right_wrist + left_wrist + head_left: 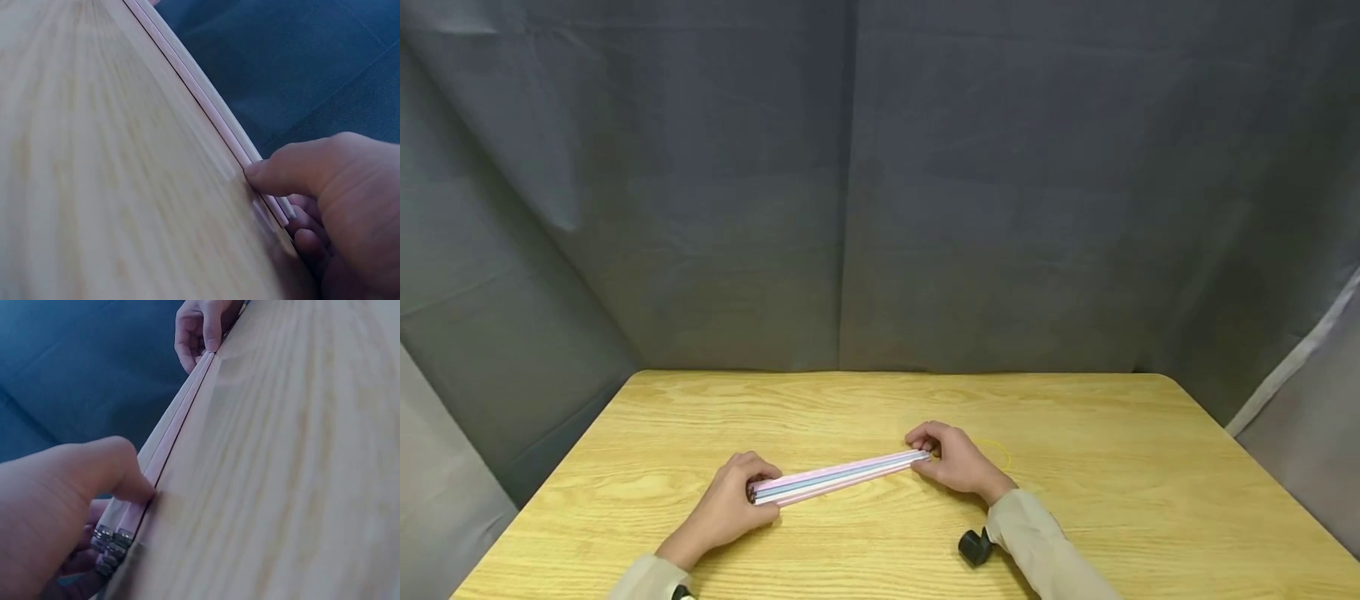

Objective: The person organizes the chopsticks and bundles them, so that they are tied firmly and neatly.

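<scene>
A bundle of slim pastel chopsticks (842,477) in pink, blue and white lies aslant near the table's middle, with dark metallic caps at the left end. My left hand (727,502) grips that capped end, thumb on the near side and fingers round the far side. At the narrower right end, my right hand (951,458) pinches the tips between thumb and fingers. The left wrist view shows the left thumb pressed along a pink chopstick (165,447) just above the table. In the right wrist view the tips stick out a little past the right thumb.
A thin yellow band (1006,453) lies on the wooden table (1112,467) behind my right wrist. Dark grey curtains (700,208) hang behind the table and on both sides. A small black device (975,548) sticks out from the right sleeve.
</scene>
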Demonstrator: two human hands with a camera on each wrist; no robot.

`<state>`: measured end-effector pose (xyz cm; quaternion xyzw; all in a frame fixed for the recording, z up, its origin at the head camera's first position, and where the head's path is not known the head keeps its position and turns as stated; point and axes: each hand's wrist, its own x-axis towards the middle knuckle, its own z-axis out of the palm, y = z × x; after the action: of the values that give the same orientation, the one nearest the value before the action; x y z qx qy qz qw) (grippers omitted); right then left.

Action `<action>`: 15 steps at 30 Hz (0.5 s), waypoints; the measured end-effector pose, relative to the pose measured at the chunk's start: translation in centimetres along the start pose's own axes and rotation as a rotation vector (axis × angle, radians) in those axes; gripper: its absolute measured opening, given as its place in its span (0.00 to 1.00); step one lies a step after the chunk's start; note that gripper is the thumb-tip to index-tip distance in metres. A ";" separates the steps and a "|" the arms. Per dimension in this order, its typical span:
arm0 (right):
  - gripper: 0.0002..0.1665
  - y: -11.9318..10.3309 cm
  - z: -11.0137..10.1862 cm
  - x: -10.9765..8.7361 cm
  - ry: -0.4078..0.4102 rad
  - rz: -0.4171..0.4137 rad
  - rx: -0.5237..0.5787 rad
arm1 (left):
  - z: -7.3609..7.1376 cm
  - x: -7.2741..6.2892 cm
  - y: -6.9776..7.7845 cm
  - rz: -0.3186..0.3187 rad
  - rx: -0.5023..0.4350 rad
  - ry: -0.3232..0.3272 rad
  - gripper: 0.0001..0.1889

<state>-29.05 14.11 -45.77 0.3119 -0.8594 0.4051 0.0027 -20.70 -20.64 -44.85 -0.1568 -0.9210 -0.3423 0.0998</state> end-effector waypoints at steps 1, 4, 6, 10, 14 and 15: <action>0.17 0.0 0.0 0.1 -0.003 -0.001 0.010 | 0.0 0.1 -0.2 -0.008 -0.019 0.000 0.17; 0.20 0.1 -0.1 0.3 -0.018 -0.004 0.023 | 0.1 0.2 -0.6 -0.037 -0.073 -0.008 0.18; 0.21 0.1 -0.2 0.4 -0.032 -0.011 0.027 | 0.1 0.3 -0.8 -0.052 -0.095 -0.014 0.18; 0.23 0.0 -0.3 0.5 -0.053 -0.019 0.016 | 0.1 0.4 -1.1 -0.063 -0.118 -0.028 0.18; 0.22 0.0 -0.2 0.6 -0.070 -0.019 -0.009 | -0.1 0.4 -1.2 -0.073 -0.135 -0.051 0.19; 0.22 -0.1 -0.1 0.6 -0.075 -0.022 -0.014 | -0.1 0.4 -1.2 -0.077 -0.139 -0.056 0.19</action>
<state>-29.51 13.84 -45.49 0.3360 -0.8582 0.3873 -0.0228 -21.45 -21.54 -45.38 -0.1372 -0.9028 -0.4046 0.0498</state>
